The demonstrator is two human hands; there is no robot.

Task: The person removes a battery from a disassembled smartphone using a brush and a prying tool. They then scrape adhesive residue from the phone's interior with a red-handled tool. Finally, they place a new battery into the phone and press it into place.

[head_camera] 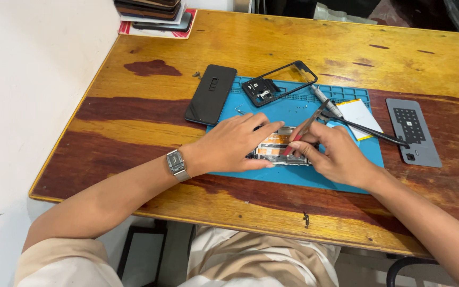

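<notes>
1. On the wooden table [272,42] lies a blue mat [293,178], and the work sits at its middle.
2. Near the far left corner, a stack of phones [152,13] rests on a red-edged sheet.
3. Left of the mat lies a black back cover [211,94]; a grey panel [413,132] lies to the right, off the mat.
4. At the mat's far edge sit a black frame [280,82], a white card [358,114] and a screwdriver [326,100].
5. Pressed flat, fingers spread, the left hand [235,143] steadies the opened phone [277,151].
6. Pinched shut, the right hand [336,154] grips tweezers [306,127], tip touching the phone.
7. A silver watch [177,163] circles the left wrist.
</notes>
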